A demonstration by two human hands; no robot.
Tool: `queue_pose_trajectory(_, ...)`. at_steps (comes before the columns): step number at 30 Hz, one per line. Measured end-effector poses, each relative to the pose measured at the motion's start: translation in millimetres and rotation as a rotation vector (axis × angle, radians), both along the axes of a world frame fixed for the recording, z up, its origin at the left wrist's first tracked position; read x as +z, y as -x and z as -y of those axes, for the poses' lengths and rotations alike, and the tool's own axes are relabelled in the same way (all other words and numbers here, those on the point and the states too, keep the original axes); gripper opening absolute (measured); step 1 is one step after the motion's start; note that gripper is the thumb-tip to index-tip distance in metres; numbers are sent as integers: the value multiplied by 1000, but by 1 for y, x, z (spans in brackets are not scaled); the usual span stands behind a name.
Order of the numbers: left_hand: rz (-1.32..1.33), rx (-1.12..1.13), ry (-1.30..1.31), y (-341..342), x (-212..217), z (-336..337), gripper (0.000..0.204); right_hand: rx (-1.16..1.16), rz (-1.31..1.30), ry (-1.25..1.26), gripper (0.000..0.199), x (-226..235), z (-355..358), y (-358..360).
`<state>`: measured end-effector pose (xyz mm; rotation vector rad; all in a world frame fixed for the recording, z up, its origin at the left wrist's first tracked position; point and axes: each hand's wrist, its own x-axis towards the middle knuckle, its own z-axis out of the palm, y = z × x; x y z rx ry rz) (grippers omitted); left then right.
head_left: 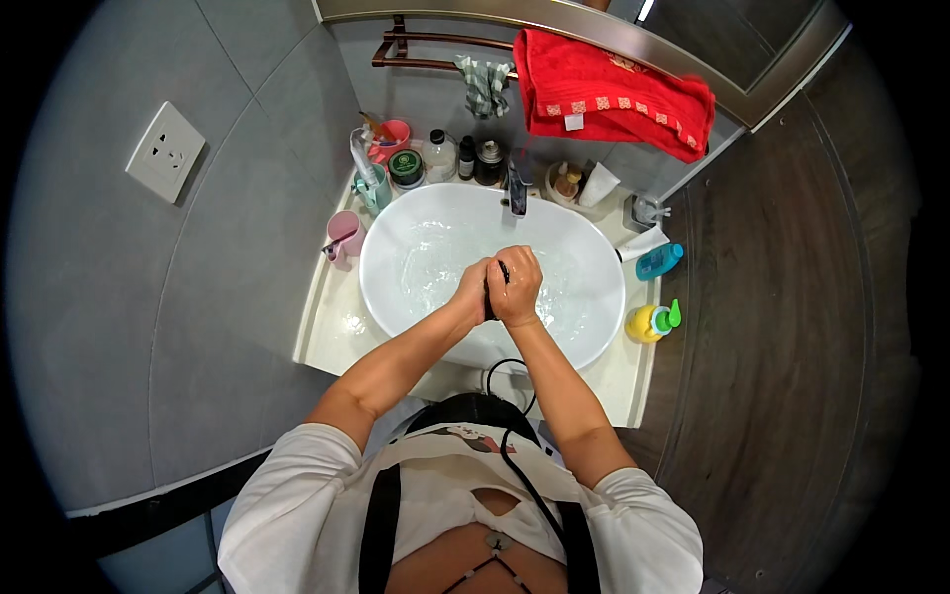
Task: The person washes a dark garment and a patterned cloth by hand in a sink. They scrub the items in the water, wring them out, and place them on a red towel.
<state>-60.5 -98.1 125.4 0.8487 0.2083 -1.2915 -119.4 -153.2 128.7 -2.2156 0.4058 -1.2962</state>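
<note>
Over the white oval basin [382, 284], my left hand [474, 287] and my right hand [519, 284] are pressed together. Both close around a small black bundle [491, 305], which looks wet and soft. Only parts of it show between the palms and fingers, so its exact kind is hidden. Below them, rippling clear water [427, 259] stands in the basin. A dark faucet [517, 188] rises at the basin's far rim, just beyond my hands.
Bottles and jars [438, 155] line the far counter, beside a pink cup [345, 235] at left. A yellow pump bottle [651, 322] and blue bottle [659, 261] stand at right. A red towel [614, 94] hangs above. A black cable [509, 450] runs down my front.
</note>
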Motion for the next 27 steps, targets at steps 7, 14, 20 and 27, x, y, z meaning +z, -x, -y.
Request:
queue_pose_trajectory(7,300,-67,-206,9,-32,-2,22,9,9,-511,17,-12,1,4)
queue_pose_trajectory(14,509,-100,-64,9,-49,-14,16,73,-47,-784,27,-33,33,33)
queue_pose_trajectory(20,324,-17,-76,-1,-61,-32,17,-138,-662,-235,25,-7,40,59)
queue_pose_trajectory(27,272,-197,-252,-4,-71,-46,37,127,-314,-777,14,70,56,70)
